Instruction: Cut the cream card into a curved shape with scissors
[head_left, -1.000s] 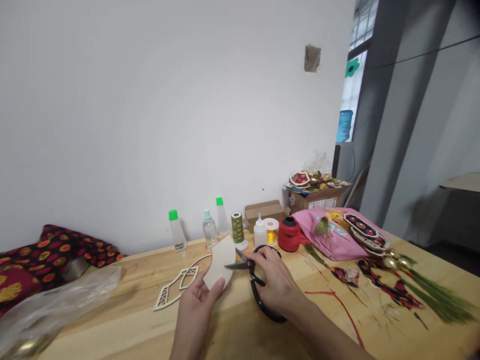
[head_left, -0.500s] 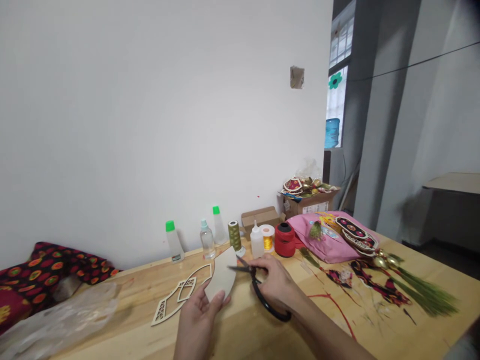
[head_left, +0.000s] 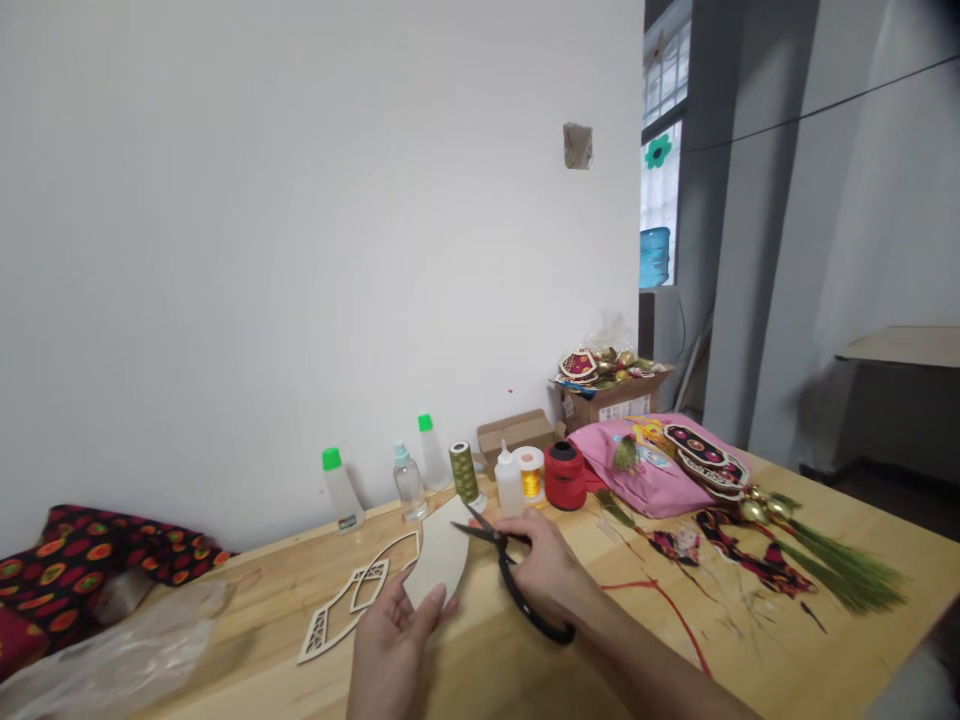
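The left hand (head_left: 394, 630) pinches a pale curved sheet (head_left: 437, 565) that extends beyond its fingertips. To its right, the right hand (head_left: 546, 572) holds black scissors (head_left: 517, 600), blades parted at the sheet's right edge. An openwork frame (head_left: 369, 574) lies left of the left hand. Beyond the right hand stand a white bottle (head_left: 510, 488) and a red spool (head_left: 565, 482).

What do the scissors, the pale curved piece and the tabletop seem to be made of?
Scissors: probably metal blades, being thin, dark and pointed; the smooth black handles could be plastic or coated metal.
Pale curved piece: likely matt card or stiff paper, since it looks plain and holds flat.
Tabletop: wood, smooth-looking, with grain streaks; any varnish is unclear.
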